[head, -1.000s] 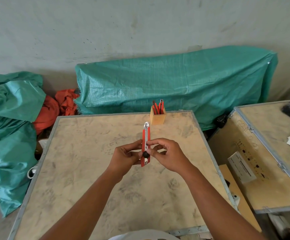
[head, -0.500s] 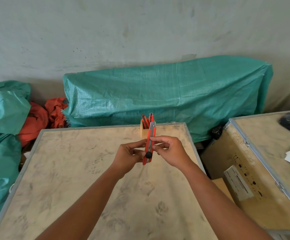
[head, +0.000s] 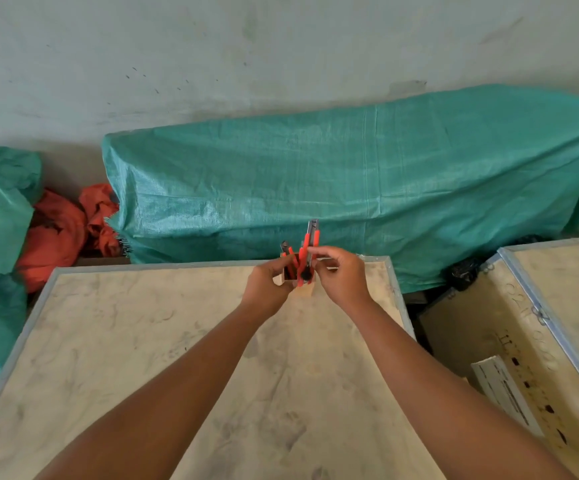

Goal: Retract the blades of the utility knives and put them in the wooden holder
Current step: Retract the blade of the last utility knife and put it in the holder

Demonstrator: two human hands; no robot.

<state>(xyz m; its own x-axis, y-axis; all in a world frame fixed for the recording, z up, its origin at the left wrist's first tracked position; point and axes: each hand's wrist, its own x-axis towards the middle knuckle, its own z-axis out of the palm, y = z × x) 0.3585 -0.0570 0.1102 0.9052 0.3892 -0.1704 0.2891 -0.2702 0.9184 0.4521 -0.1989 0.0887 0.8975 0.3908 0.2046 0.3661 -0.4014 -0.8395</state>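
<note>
1. The right hand (head: 341,275) pinches a red knife (head: 308,252) with its fingers (head: 319,251) closed around the middle of the body. The knife stands nearly upright, metal tip up, directly over the holder (head: 303,287).
2. The left hand (head: 267,282) is against the holder's left side, fingers curled at its rim. Whether they grip the holder or touch the knife's lower end cannot be told.
3. The holder stands at the far edge of the counter (head: 177,358), just in front of the green tarp (head: 350,174). At least one other red knife (head: 290,258) already leans inside it, left of the held one.
4. No bare blade shows past the metal tip, so the blade looks retracted, though the view is too small to be sure.
5. The knife should be light and stiff, with a smooth plastic shell that may slip. A pinch on the flat sides at mid-body, clear of the black slider knob (head: 304,273), looks safest.
6. The holder is small and probably light, so steadying it while the knife goes down seems wise, since a nudge could tip it off the counter's edge.
</note>
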